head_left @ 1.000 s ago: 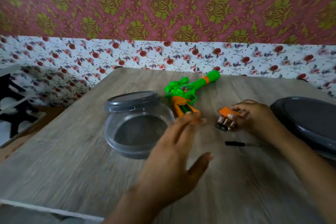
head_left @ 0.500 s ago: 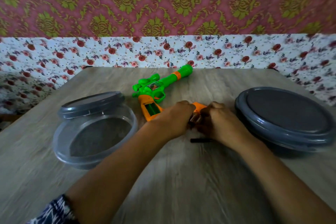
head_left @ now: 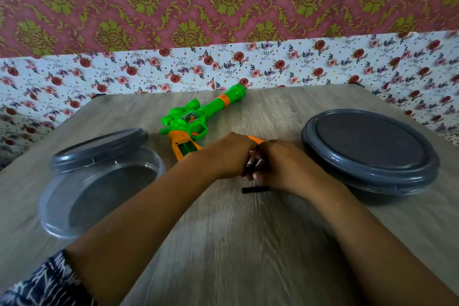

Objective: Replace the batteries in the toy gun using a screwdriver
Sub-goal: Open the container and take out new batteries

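Patterned pink-and-gold wallpaper rises behind the grey wood-grain table, where the green and orange plastic toy gun lies on its side, its orange grip compartment open and apparently empty. Just in front of it the left hand and right hand meet knuckle to knuckle, fingers curled around a small cluster of dark cylindrical batteries; the orange compartment cover peeks out behind them. The thin black screwdriver rests on the table beneath the right wrist. Best to sort the cells one at a time, checking polarity before seating each. Compared with a second ago, the left hand has come in from mid-air to join the right at the batteries
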Demonstrator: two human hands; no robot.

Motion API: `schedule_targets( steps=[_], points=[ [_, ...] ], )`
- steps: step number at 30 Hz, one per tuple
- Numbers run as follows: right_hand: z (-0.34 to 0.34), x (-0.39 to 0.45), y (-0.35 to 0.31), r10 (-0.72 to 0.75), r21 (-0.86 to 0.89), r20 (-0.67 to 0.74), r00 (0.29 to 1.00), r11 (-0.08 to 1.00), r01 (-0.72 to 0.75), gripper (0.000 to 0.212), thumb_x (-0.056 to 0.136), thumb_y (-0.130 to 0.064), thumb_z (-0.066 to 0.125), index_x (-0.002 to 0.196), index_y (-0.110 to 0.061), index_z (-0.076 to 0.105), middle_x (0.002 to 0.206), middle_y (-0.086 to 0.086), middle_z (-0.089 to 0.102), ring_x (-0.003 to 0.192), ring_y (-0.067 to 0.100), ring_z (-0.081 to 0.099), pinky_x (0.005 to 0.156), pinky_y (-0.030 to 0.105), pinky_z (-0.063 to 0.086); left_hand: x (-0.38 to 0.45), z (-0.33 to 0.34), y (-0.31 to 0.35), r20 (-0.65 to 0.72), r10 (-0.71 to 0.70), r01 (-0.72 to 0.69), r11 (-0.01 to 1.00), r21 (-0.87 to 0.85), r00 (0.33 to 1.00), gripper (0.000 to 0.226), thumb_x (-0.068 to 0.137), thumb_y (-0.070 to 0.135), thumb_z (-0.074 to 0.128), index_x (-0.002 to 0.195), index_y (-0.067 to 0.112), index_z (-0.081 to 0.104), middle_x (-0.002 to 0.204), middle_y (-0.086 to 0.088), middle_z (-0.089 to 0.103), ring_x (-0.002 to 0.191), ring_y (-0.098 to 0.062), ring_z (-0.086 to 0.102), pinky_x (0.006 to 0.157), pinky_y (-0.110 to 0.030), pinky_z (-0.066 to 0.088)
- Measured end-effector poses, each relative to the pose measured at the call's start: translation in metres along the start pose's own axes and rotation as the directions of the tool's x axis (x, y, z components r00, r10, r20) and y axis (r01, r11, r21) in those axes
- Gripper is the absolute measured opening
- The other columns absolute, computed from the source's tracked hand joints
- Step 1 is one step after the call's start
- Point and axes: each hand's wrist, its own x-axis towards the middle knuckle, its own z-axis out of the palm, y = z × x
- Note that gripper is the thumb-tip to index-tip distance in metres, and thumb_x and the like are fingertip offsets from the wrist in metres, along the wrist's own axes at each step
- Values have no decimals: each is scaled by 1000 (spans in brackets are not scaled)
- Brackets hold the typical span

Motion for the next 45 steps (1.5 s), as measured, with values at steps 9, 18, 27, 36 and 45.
schedule_targets(
  steps=[9,18,27,36,45],
  points=[
    [-10,-10,-5,45,-3,-4,999,999,-45,18,77,-24,63,77,-26,45,94,5,67,87,24,62,61,24,33,7,-1,-1,51,0,0,1000,-4,999,42,77,15,75,117,19,63,116,-6,65,105,-22,59,74,-24,40],
    [-15,-12,-9,74,50,-13,997,996,-73,15,79,-23,62,89,-13,59,93,11,67,88,27,61,62,25,33,-6,-4,-4,-47,15,-16,1000,-13,999,39,77,17,74,115,15,65,115,-8,63,105,-22,58,74,-21,36],
    [-13,-11,-21,158,282,-42,987,949,-140,19,75,-35,69,79,-17,64,82,1,68,75,12,62,65,19,45,-86,-46,-35,-204,-36,35,999,-10,978,56,72,32,78,124,21,59,122,1,62,111,-14,55,85,-17,34],
    [-27,12,-143,-312,418,-46,949,857,302,23,76,-33,72,89,-15,67,73,-6,63,67,6,57,63,24,44,-190,-63,-97,-224,-265,286,956,64,938,55,75,33,75,127,26,57,123,4,60,99,-7,55,70,-8,32],
    [-1,39,-200,-373,-106,261,890,906,410,28,77,-37,67,81,-11,61,89,20,64,85,33,62,57,26,33,-189,-37,-127,-22,-329,330,944,28,944,37,80,28,71,114,17,62,105,0,67,91,-14,63,83,-28,53]
  ],
)
